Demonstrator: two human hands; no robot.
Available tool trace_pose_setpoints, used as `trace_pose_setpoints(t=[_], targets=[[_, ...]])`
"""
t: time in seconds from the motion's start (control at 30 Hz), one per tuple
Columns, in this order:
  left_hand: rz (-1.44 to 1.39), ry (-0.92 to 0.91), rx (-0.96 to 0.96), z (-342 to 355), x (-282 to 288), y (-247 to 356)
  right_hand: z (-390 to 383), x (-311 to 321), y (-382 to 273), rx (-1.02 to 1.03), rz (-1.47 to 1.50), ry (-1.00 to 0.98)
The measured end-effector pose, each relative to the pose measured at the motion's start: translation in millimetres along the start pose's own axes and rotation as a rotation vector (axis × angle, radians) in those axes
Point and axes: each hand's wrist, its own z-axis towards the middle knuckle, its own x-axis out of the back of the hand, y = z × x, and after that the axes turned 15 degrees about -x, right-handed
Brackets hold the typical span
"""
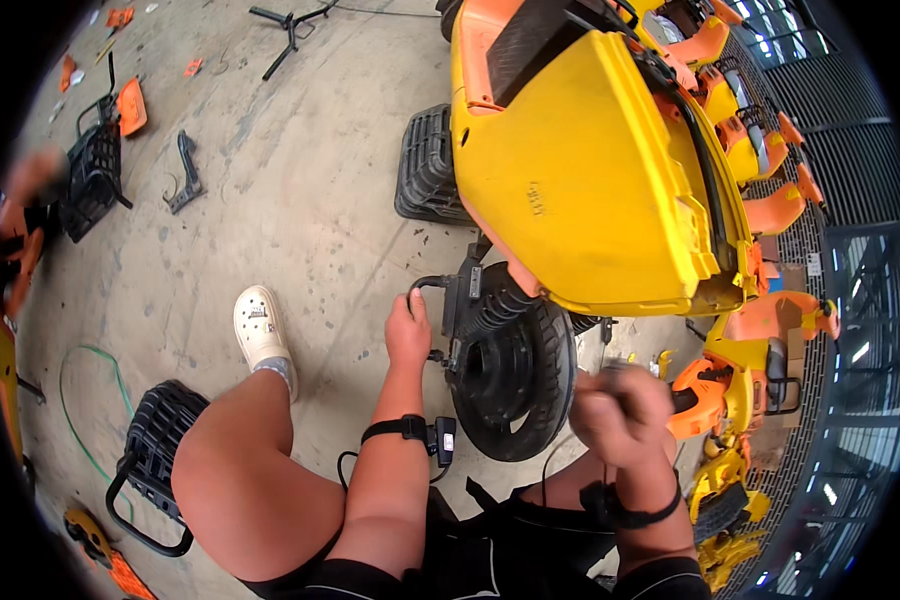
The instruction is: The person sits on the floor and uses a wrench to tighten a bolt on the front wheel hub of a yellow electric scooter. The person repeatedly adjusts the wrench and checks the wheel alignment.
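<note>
My left hand point(407, 325) is closed round a black bent bar point(430, 283), which joins a black metal bracket point(462, 300) beside the wheel. The black-tyred wheel point(515, 385) stands under a yellow vehicle body point(580, 170), with a coil-spring shock absorber point(500, 310) above its hub. To the right of the tyre is my right hand point(625, 412), curled into a fist and somewhat blurred. Whatever it may hold is hidden by the fingers.
A black plastic crate point(165, 440) lies near my left leg, by a green cord point(95, 352). Another black basket point(432, 165) adjoins the yellow body. Orange and yellow vehicle parts point(780, 320) line the right side. A black stand point(288, 30) lies at the far end.
</note>
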Motion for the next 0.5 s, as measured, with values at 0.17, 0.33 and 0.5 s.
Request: trace_pose_setpoints(t=[0.17,0.33,0.5], targets=[[0.145,0.040,-0.076,-3.7,-5.8,2.4,-46.5,59.0,56.3,-0.130,0.538,0.717],[0.303,0.099,-0.135,-3.0,-5.3,-10.1,-37.4,94.0,110.5,-0.281,1.004,0.989],[0.339,0.070,-0.155,5.6,-9.1,-3.6,-40.8,112.4,189.6,-0.675,1.261,0.909]])
